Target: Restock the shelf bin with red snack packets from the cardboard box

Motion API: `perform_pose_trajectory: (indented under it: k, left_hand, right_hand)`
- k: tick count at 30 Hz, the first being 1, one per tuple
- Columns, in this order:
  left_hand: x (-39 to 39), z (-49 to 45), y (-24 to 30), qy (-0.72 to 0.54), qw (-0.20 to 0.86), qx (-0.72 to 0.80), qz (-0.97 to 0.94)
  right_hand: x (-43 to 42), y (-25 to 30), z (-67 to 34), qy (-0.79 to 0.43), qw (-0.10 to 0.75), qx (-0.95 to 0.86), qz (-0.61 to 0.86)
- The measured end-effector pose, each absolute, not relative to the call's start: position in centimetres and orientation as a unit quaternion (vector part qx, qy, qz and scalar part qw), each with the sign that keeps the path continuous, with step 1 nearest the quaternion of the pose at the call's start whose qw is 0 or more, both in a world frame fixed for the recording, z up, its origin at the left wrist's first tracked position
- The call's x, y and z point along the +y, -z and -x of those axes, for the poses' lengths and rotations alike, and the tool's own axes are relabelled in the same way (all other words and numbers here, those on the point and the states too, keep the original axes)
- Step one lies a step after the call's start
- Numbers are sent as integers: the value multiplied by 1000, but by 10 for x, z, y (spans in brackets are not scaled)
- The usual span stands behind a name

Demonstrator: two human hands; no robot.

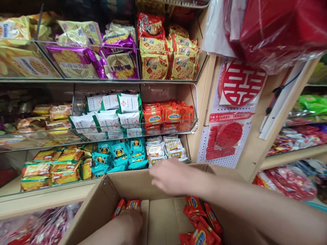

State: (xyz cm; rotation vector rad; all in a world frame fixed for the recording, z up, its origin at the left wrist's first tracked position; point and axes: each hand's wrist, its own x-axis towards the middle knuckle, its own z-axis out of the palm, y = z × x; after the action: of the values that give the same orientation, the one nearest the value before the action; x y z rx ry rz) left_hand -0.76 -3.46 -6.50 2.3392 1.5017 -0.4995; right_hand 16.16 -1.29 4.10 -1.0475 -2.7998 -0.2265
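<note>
Wooden, glass-fronted shelves (pixel 46 202) are lining the background. The left hand (pixel 129 221) is partly covering red foil packets (pixel 133 204) in a brown cardboard carton (pixel 133 183), grip hidden; matching packets (pixel 172 116) are already filling one compartment (pixel 166 92); the blurred right hand (pixel 173 177) is hanging near the carton's far edge, grip unclear; a loose red pile (pixel 200 234) is seemingly awaiting handling.

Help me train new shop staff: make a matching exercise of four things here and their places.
1. left hand
2. right hand
3. teal packets
4. green-and-white packets

A. directly left of the shelved red packets
B. at red packets in the box
C. directly left of the small white packets
D. by the box's far rim

Pairs: 1-B, 2-D, 3-C, 4-A
</note>
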Motion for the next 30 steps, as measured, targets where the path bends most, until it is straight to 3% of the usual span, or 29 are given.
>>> perform_pose_trajectory:
  k: [5, 11, 20, 30]
  left_hand:
    - [-28, 6, 79, 241, 89, 522, -813]
    - [-6, 15, 89, 246, 39, 556, -793]
    - [1, 14, 96, 233, 46, 555, -797]
    - [6, 25, 97, 211, 65, 613, -759]
  right_hand:
    - [-16, 31, -139, 0, -158, -950, 267]
    - [10, 68, -140, -50, -323, -891, 317]
    - [3, 55, -138, -117, -301, -889, 326]
    - [-6, 51, -138, -129, -336, -876, 322]
